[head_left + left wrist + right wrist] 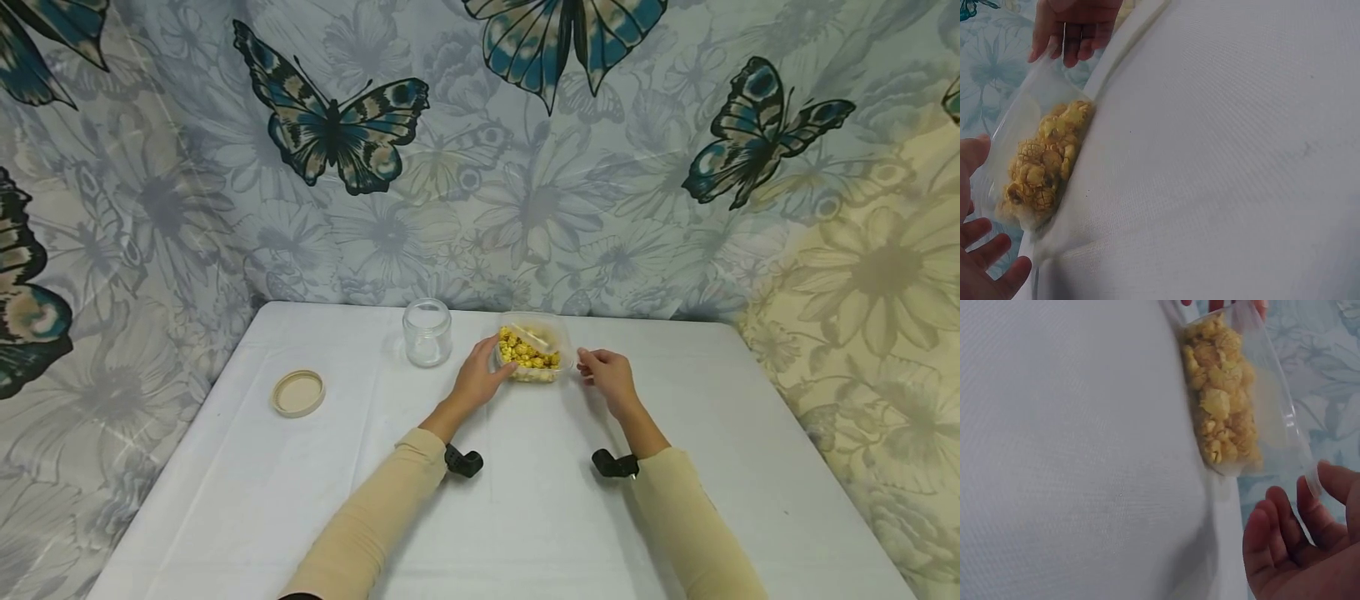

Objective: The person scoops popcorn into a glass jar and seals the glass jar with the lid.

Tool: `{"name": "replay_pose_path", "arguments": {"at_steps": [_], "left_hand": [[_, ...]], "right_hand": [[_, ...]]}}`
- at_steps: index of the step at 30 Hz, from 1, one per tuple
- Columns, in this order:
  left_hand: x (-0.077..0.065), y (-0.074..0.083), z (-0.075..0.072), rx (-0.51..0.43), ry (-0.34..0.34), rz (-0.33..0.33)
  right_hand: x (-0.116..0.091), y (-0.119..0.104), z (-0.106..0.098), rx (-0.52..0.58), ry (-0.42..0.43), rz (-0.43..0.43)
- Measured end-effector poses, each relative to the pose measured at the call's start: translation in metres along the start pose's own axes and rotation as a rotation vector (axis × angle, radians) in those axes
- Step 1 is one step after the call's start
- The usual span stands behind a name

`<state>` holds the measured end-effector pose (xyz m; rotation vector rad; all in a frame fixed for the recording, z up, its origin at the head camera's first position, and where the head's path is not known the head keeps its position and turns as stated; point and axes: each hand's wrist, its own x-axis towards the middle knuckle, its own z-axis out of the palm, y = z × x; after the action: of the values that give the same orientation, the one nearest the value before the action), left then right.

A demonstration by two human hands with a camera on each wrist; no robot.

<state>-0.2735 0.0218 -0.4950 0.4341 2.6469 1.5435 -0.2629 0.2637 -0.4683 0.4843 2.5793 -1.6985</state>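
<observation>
A clear plastic container (567,354) of yellow popcorn (525,352) stands toward the back of the white table. My left hand (477,377) holds its left side, with the thumb at the front left corner. In the left wrist view, the fingers (997,250) of that hand are spread beside the container wall. On the other side, my right hand (609,379) pinches the rim at the right corner between thumb and forefinger. The remaining fingers (1279,519) curl loosely below the rim, apart from the wall. Through the clear side the popcorn (1219,394) shows in the right wrist view.
A clear glass jar (427,333) stands just left of the container. Farther left lies a round beige lid (297,393) on the white table (525,517). Behind the table's back edge hangs a floral and butterfly cloth (540,208).
</observation>
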Motion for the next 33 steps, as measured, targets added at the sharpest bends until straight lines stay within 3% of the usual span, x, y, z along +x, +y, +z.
{"name": "replay_pose_path", "arguments": {"at_steps": [5,8,13,19,23,28,31,33], "left_hand": [[0.001,0.0,0.002,0.022,-0.003,-0.007],[0.002,-0.001,0.004,0.035,-0.009,-0.009],[0.003,-0.004,0.005,0.058,0.009,0.017],[0.004,-0.007,0.0,0.066,0.021,0.035],[0.005,-0.009,-0.002,0.045,0.022,0.045],[0.006,-0.011,0.0,0.051,0.029,0.055],[0.006,-0.01,0.002,0.045,0.034,0.046],[0.006,-0.009,0.003,0.029,0.029,0.041]], "right_hand": [[-0.001,-0.001,-0.004,0.088,-0.015,0.007],[-0.001,-0.005,-0.007,0.147,0.049,-0.014],[0.001,-0.019,-0.014,0.198,0.165,-0.144],[0.004,-0.043,-0.02,0.23,0.216,-0.348],[0.006,-0.059,-0.023,0.13,0.28,-0.521],[0.007,-0.073,-0.025,-0.145,0.368,-0.749],[0.009,-0.077,-0.024,-0.316,0.354,-0.857],[0.011,-0.079,-0.023,-0.394,0.317,-0.885]]}}
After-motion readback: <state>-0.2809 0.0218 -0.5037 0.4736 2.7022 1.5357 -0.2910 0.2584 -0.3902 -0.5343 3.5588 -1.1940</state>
